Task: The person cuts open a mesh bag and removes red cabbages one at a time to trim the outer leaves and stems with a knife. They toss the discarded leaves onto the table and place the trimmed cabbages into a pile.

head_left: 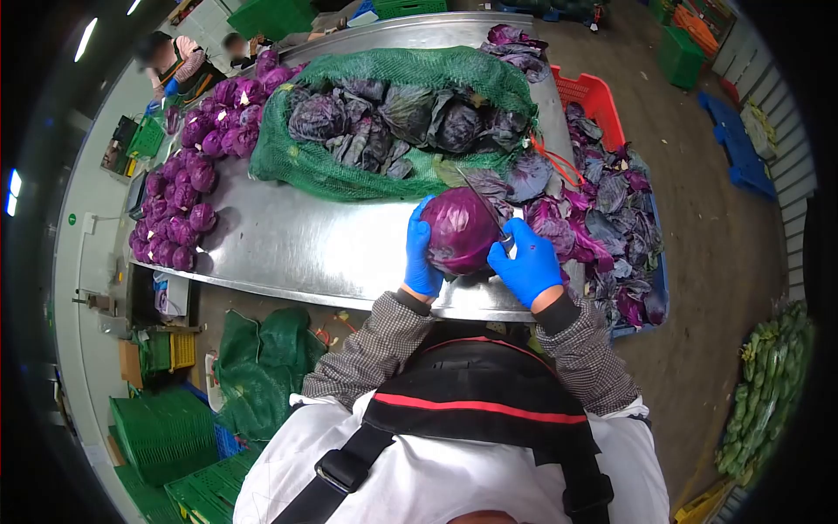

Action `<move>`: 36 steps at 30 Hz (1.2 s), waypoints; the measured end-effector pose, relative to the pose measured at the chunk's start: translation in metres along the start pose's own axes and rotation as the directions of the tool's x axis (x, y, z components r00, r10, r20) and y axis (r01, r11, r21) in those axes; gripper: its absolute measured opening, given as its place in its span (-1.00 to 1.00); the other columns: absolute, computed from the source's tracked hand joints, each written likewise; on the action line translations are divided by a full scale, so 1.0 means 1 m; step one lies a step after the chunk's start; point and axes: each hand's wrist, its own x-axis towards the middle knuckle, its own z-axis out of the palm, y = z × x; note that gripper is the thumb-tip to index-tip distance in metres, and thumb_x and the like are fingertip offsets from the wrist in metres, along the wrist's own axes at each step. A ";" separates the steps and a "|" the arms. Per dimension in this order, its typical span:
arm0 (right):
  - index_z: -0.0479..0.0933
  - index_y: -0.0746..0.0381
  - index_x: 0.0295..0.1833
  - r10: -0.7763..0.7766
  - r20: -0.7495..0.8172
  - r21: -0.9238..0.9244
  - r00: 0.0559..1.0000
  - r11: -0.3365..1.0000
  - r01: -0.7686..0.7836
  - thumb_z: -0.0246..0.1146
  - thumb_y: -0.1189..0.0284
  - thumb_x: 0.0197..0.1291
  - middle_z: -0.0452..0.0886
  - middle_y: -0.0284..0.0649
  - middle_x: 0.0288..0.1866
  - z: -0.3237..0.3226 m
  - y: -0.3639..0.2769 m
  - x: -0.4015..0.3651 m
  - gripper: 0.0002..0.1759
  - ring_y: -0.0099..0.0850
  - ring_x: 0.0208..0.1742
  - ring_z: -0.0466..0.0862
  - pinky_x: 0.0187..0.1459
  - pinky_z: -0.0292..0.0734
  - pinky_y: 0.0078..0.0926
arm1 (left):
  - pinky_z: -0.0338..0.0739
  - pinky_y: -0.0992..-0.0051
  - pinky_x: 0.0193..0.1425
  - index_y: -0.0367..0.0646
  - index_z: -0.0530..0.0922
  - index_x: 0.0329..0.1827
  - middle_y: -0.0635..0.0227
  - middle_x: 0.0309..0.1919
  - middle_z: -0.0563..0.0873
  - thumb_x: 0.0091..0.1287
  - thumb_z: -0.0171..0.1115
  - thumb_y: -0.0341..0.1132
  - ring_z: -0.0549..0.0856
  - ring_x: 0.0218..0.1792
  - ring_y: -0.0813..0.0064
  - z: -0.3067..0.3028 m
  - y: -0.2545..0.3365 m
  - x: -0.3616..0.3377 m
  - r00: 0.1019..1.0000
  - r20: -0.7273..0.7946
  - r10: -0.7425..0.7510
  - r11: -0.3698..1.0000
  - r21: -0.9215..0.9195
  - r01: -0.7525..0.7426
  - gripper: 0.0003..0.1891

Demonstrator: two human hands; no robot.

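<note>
A glossy purple cabbage [459,229] is held above the metal table's front part. My left hand [422,253], in a blue glove, grips the cabbage from its left side. In my right hand [527,264], also gloved in blue, is a knife [485,203]; its blade lies along the cabbage's upper right side. Behind the hands, an open green mesh bag [349,185] holds dark, leafy cabbages [406,113]. Loose outer leaves [529,178] lie just right of the held cabbage.
Purple cabbages [180,199] are piled at the table's left end. A red crate [601,98] and a blue crate [660,293] full of leaves stand along the right edge. A co-worker [179,63] is at the far left. Green mesh [266,371] lies below the table.
</note>
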 end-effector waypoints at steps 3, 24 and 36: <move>0.41 0.20 -0.24 0.004 -0.053 -0.010 0.999 1.000 -0.004 0.22 0.26 -0.03 0.58 -0.10 -0.46 0.006 0.003 0.001 -0.71 -0.11 -0.44 0.61 -0.39 0.48 -0.27 | 0.33 0.21 0.26 -0.16 0.20 0.29 0.18 0.20 0.36 0.20 0.08 0.11 0.40 0.21 0.23 -0.006 0.002 0.003 0.999 -0.011 -0.042 0.999 0.025 0.043 -0.30; 0.17 -0.02 0.32 0.212 0.340 -0.034 0.916 0.976 -0.213 0.24 -0.06 0.00 0.58 -0.03 -0.11 0.069 0.052 0.013 -0.21 -0.09 -0.18 0.60 -0.18 0.48 -0.27 | 0.39 0.03 0.17 0.03 0.18 0.28 0.19 0.19 0.36 0.15 0.02 0.19 0.42 0.17 0.14 -0.113 0.072 0.024 0.965 -0.132 -0.225 0.911 -0.380 0.160 -0.31; 0.19 -0.18 0.32 0.262 0.279 -0.496 0.924 0.863 -0.095 0.17 0.10 0.05 0.58 -0.01 -0.15 0.060 0.146 0.018 -0.33 -0.05 -0.21 0.59 -0.19 0.48 -0.14 | 0.20 0.15 0.33 -0.18 0.24 0.29 0.04 0.24 0.33 0.35 -0.10 0.05 0.33 0.25 0.14 -0.142 0.139 0.104 0.978 -0.208 -0.020 0.997 -0.079 0.004 -0.41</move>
